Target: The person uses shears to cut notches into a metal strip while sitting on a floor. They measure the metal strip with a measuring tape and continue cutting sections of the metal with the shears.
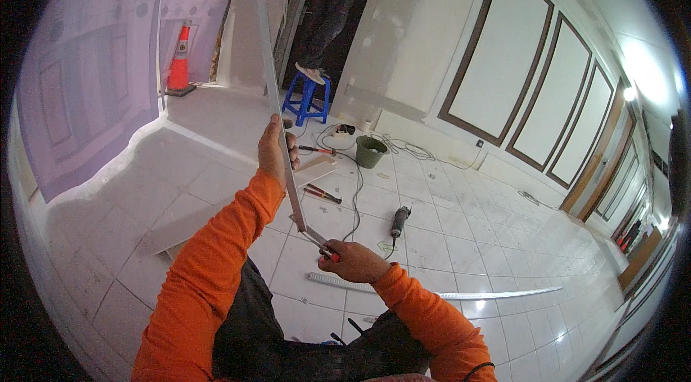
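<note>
My left hand (pixel 272 155) is closed around a long, thin metal strip (pixel 268 58). It stands tilted, its top reaching up toward the wall and its lower end in front of my knees. My right hand (pixel 356 262) grips a red-handled hand tool (pixel 330 256) whose front meets the strip's bent lower end. Whether the tool is snips or pliers cannot be made out. On the tiles beyond my right hand lies an angle grinder (pixel 400 223) with a dark cord. A second long metal strip (pixel 497 295) rests on the floor to the right.
Ahead are a dark green bucket (pixel 371 152), red-and-black hand tools (pixel 322 195) and looped cables (pixel 417 151). Another person (pixel 327 18) stands on a blue stool (pixel 308 100) at the doorway. An orange cone (pixel 181 61) stands by purple sheeting (pixel 93 79).
</note>
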Available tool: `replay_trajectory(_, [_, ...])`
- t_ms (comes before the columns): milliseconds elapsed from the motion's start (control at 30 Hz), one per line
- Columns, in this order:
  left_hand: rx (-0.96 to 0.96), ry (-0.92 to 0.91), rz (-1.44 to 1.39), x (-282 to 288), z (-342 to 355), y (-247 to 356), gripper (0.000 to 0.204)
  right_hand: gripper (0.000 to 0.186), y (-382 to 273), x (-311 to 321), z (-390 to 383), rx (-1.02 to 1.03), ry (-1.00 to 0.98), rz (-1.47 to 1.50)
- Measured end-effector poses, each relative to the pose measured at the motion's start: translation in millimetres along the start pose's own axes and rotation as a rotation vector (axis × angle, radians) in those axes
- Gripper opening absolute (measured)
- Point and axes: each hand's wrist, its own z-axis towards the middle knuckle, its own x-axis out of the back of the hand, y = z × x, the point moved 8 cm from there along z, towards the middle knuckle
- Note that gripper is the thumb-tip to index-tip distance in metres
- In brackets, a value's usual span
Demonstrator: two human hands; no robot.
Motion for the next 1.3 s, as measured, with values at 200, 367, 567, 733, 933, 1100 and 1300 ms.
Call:
replay_trajectory(200, [0.009, 0.007, 0.02, 0.6, -3.3, -2.7, 0.041, 0.053, -1.8, -4.9, -1.4, 0.089, 0.005, -0.023])
replay_trajectory(367, [0.035, -0.026, 0.01, -0.5, 0.6, -1.8, 0.043, 0.052, -2.8, -3.1, 0.1, 0.048, 0.0, -0.023])
replay_trajectory(567, [0.003, -0.029, 0.009, -1.6, 1.6, 3.3, 0.042, 0.051, -9.9, 2.8, -2.4, 0.025, -0.015, -0.03])
replay_trajectory(733, [0.003, -0.037, 0.002, -1.4, 1.2, 2.3, 0.043, 0.049, -11.8, 4.4, -3.1, 0.047, 0.015, -0.065])
replay_trajectory(933, [-0.025, -0.054, 0.007, -6.4, -1.2, 6.2, 0.044, 0.045, -21.3, 10.5, -6.3, 0.073, 0.008, -0.084])
replay_trajectory(1100, [0.008, -0.029, 0.014, -2.0, 1.9, 2.7, 0.044, 0.046, -12.7, 4.5, -3.4, 0.062, 0.026, -0.087])
replay_trajectory(1300, [0.012, -0.03, -0.012, -2.8, -0.2, 5.1, 0.043, 0.048, -4.6, 0.7, -1.3, 0.049, 0.032, -0.098])
